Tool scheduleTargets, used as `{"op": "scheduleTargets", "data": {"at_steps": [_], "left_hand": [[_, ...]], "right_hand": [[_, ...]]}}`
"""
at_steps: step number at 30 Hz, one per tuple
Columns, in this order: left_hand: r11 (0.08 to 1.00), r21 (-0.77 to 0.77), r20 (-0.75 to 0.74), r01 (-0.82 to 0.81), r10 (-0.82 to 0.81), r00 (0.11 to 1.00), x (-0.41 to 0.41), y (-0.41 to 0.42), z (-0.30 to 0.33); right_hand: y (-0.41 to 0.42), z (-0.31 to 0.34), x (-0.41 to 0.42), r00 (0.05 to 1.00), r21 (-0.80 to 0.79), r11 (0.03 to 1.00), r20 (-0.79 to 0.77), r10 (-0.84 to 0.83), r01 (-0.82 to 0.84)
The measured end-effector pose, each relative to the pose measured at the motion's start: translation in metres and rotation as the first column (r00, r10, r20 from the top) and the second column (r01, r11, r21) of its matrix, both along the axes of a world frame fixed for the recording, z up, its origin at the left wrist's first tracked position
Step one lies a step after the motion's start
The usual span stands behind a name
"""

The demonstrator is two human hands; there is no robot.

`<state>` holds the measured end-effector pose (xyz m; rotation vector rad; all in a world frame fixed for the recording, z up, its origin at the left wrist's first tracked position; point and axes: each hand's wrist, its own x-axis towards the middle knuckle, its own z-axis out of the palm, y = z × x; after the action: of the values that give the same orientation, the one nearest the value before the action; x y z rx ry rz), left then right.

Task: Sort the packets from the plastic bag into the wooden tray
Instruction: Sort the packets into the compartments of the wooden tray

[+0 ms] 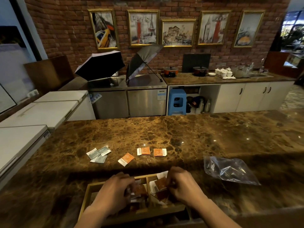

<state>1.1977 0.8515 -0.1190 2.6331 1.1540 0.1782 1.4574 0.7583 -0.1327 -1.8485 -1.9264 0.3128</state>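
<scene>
A: Log entry. Where are the hands?

B: I read both over the wooden tray (92, 186) at the near edge of the marble table (197, 132). Left hand (113, 193) is above the middle compartment, fingers curled together on an orange packet (139, 190). Right hand (182, 186) is at the next compartment to the right, fingers pinched on a second orange packet (160, 182) held tilted.

A: Tray contents?

B: More orange-and-white packets lie in those two compartments under the hands. I cannot count them; shadow and the hands cover most. The left compartment is largely hidden by the left forearm.

A: What remains on the table?

B: Three loose orange packets (143, 151) in a rough row beyond the tray, well apart from it. Left of them, a small overlapping pile of grey-green packets (98, 154). The plastic bag (230, 170) lies crumpled to the right of the tray, flat on the table, touched by neither hand. I cannot tell whether anything is inside it.
</scene>
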Motion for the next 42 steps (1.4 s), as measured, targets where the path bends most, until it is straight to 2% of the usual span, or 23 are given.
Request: {"op": "scheduleTargets", "data": {"at_steps": [7, 14, 20, 25, 29, 31, 34, 37, 42], "left_hand": [[0.996, -0.006, -0.04, 0.088, -0.088, 0.995, -0.007, 0.005, -0.004], [0.997, -0.079, -0.033, 0.011, -0.014, 0.999, -0.003, -0.002, 0.007], [0.993, -0.119, -0.052, -0.016, 0.01, 0.999, -0.004, 0.0, 0.003], [0.982, -0.184, 0.038, -0.047, 0.055, 0.998, 0.0, 0.0, 0.002], [0.974, -0.204, 0.047, -0.098, 0.11, 0.993, -0.002, 0.002, 0.0], [0.979, -0.168, 0.027, -0.113, 0.12, 0.992, -0.003, 0.003, -0.004], [0.987, -0.124, -0.02, -0.107, 0.105, 0.994, -0.002, 0.001, -0.006], [0.994, -0.098, -0.035, -0.055, 0.052, 0.998, -0.003, 0.001, -0.005], [0.99, -0.137, 0.018, -0.013, 0.016, 1.0, -0.006, 0.004, 0.002]], "right_hand": [[-0.006, -0.008, -0.001, 0.999, -0.067, 0.997, 0.009, 0.048, -0.047], [0.0, -0.007, -0.009, 0.999, -0.188, 0.981, 0.029, 0.044, -0.038], [0.002, 0.016, -0.006, 0.999, -0.142, 0.99, -0.035, 0.013, -0.018], [0.003, 0.015, -0.003, 0.997, -0.026, 0.999, 0.057, -0.046, 0.048], [0.0, 0.007, -0.013, 0.989, -0.196, 0.981, 0.143, 0.03, -0.001], [0.001, 0.006, -0.015, 0.988, -0.225, 0.974, 0.146, 0.039, -0.005], [0.002, 0.007, -0.015, 0.992, -0.183, 0.983, 0.121, 0.029, -0.007], [0.003, 0.012, -0.012, 0.997, -0.102, 0.993, 0.061, -0.048, 0.054], [0.014, 0.013, 0.0, 0.988, -0.04, 0.988, 0.005, -0.152, 0.152]]}}
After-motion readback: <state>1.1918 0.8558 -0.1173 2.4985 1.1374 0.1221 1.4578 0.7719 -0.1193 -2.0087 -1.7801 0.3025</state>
